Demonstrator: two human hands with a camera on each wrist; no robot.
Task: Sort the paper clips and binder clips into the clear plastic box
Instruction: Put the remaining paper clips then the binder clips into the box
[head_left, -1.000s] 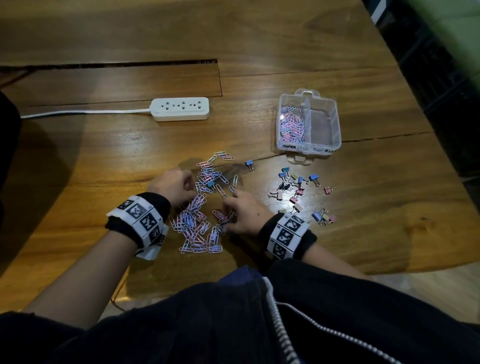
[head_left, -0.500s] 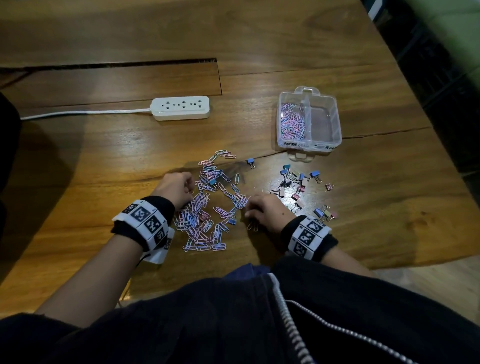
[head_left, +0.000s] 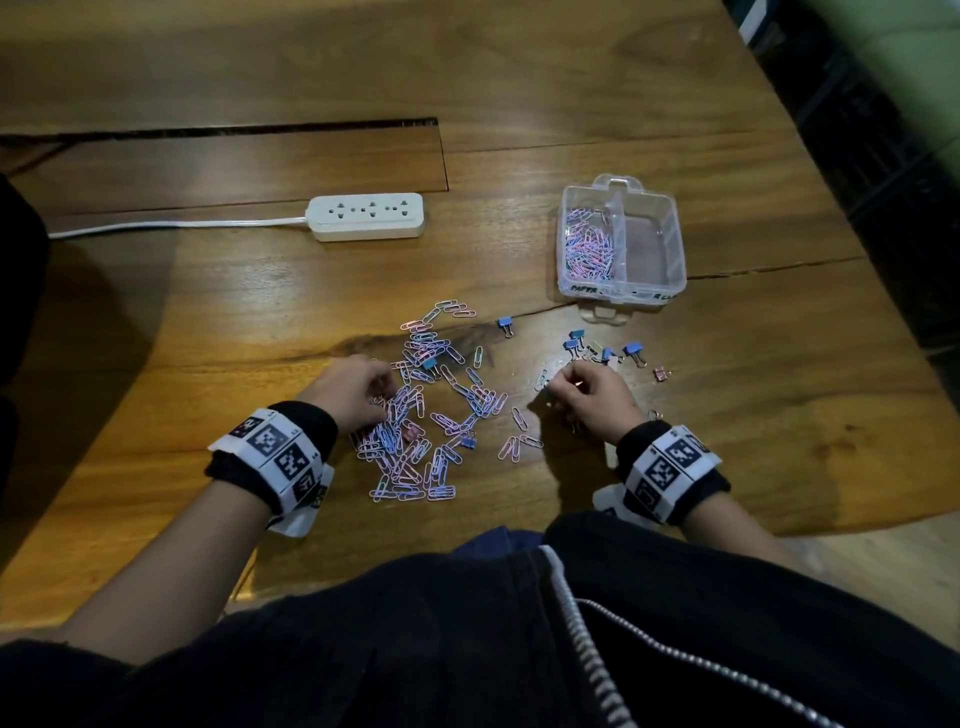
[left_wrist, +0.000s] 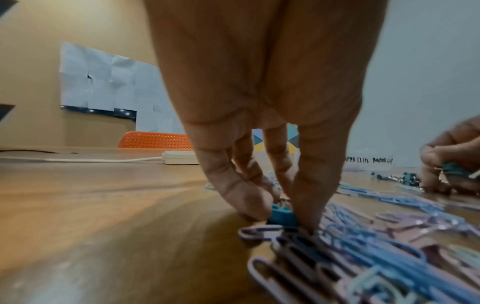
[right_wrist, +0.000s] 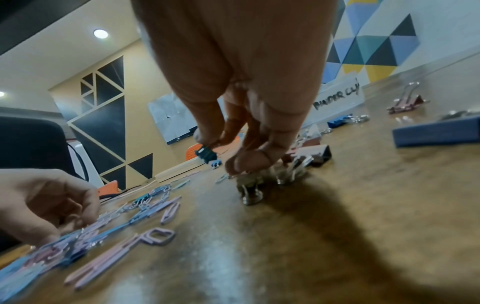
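Pink and blue paper clips (head_left: 426, 426) lie scattered on the wooden table in front of me. At the pile's left edge, my left hand (head_left: 382, 400) pinches a teal binder clip (left_wrist: 281, 212) between thumb and finger against the table. To the right, among loose binder clips (head_left: 605, 353), my right hand (head_left: 558, 387) pinches a small teal binder clip (right_wrist: 206, 154), and its other fingers rest on silver-handled clips (right_wrist: 249, 189). The clear plastic box (head_left: 675, 244) stands farther back. Its left compartment holds paper clips and its right one looks bare.
A white power strip (head_left: 366, 215) with its cord lies at the back left. A slot cuts across the tabletop behind it. The table's curved edge (head_left: 883, 519) runs close by on the right. A pink binder clip (head_left: 661, 373) lies apart on the right.
My right hand has moved right, from the paper clip pile to the group of binder clips. The left hand has stayed at the pile's left edge.
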